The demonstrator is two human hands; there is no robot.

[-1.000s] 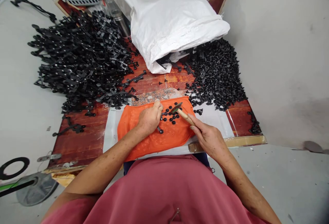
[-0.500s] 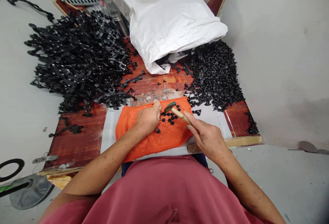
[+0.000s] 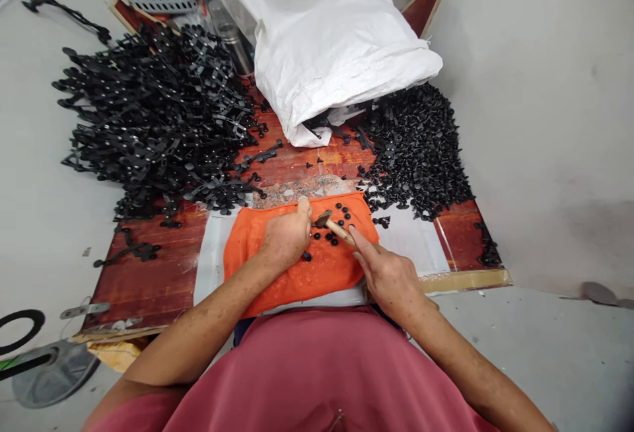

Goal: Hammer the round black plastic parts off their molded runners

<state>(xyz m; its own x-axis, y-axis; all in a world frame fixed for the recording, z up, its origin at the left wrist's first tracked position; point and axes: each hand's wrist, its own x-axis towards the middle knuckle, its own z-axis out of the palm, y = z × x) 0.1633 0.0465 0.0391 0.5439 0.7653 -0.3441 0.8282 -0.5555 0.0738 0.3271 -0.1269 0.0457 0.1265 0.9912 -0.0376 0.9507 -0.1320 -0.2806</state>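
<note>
The left hand (image 3: 287,237) is resting on the orange cloth (image 3: 277,287), its fingers curling closed around a black piece (image 3: 307,256); one end is poking out below them, while the fist is hiding the rest. The right hand (image 3: 393,277) is gripping the hammer (image 3: 341,231) by its wooden handle, the fingers closing narrowly around it and the index finger stretching along it. The hammer's metal head is pointing toward the left fingers and sitting just beside the thumb; whether it is touching the black piece, I cannot tell.

Small round black caps (image 3: 334,242) are lying on the cloth between the two hands' fingers, some just beyond the hammer head. A white sheet (image 3: 428,240) is spreading beneath the cloth, reaching past the fingers on both sides. Beyond the left fingers, to the left, a tangled heap of black strips (image 3: 163,108) is covering the desk (image 3: 153,273). Beyond the right fingers, a pile of small black parts (image 3: 416,148) is standing. A white sack (image 3: 337,42) is lying farther ahead of both hands, its mouth opening toward the fingers.
</note>
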